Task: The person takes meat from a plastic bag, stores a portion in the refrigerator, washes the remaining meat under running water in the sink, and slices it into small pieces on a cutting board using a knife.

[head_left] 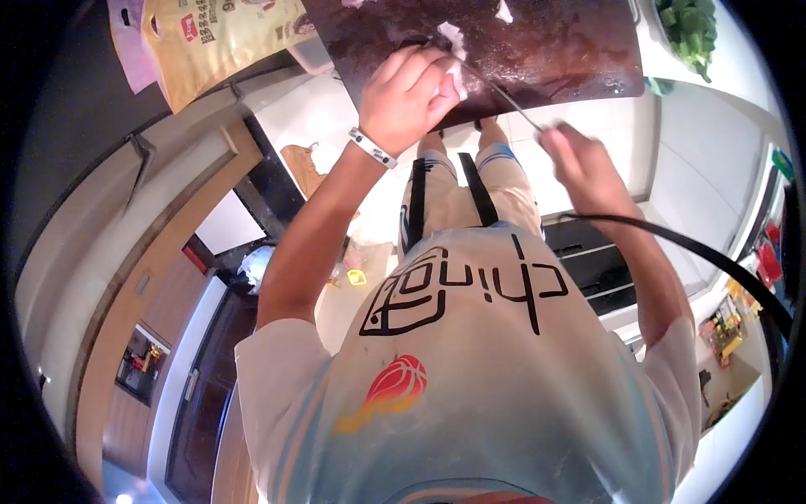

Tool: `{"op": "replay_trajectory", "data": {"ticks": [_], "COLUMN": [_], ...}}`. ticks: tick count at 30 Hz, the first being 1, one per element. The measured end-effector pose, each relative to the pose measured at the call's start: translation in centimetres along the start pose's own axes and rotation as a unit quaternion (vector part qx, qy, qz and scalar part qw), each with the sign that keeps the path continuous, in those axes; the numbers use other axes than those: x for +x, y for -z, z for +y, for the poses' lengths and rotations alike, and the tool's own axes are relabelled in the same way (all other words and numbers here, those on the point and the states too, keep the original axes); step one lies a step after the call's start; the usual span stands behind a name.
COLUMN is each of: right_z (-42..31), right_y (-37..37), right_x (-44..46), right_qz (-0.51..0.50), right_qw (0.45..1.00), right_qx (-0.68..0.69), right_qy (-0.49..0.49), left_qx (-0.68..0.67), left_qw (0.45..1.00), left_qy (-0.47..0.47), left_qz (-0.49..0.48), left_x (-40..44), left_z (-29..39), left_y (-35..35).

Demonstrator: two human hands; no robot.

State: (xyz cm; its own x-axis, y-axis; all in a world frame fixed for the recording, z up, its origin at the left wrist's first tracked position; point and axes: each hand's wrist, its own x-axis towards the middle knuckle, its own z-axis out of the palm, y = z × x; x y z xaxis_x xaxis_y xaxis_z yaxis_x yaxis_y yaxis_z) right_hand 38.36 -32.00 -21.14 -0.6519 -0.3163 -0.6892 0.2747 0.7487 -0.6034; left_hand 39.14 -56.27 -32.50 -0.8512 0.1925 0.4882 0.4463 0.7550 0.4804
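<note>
My left hand (pixel 410 99) is closed over a pale, whitish piece of food (pixel 458 81), possibly raw meat, pressing it near the front edge of a dark, wet cutting board (pixel 571 50). In my right hand (pixel 588 168), which is slightly blurred, is the handle of a knife (pixel 508 99). Its thin blade slants up and left across the board, with its far part right beside the left fingers. Whether the edge touches the food I cannot tell. Another pale scrap (pixel 452 37) lies just beyond my left fingers, and a smaller bit (pixel 504 12) sits farther back.
A yellow printed food bag (pixel 222 42) lies left of the board. Green leafy vegetables (pixel 690 38) are at the upper right. A black cable (pixel 688 244) crosses in front of my right forearm. Wooden cabinets (pixel 126 302) stand at the left.
</note>
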Motion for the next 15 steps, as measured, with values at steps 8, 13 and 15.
{"op": "replay_trajectory", "data": {"ticks": [8,13,15], "right_z": [-2.1,1.0,-1.0], "right_y": [-1.0,-0.2,-1.7], "right_x": [2.9,0.6,3.8], "right_qz": [0.036,0.023,0.068], "right_qw": [0.992,0.999,0.988], "right_qx": [-0.022,-0.013,-0.030], "right_qy": [0.115,0.025,0.139], "left_qx": [0.022,0.000,-0.003], "left_qw": [1.000,1.000,1.000], "left_qy": [0.002,0.009,0.002], "left_qz": [-0.021,-0.016,-0.019], "left_x": [-0.6,-0.2,-0.4], "left_z": [0.1,0.2,0.4], "left_y": [0.3,0.4,0.5]}}
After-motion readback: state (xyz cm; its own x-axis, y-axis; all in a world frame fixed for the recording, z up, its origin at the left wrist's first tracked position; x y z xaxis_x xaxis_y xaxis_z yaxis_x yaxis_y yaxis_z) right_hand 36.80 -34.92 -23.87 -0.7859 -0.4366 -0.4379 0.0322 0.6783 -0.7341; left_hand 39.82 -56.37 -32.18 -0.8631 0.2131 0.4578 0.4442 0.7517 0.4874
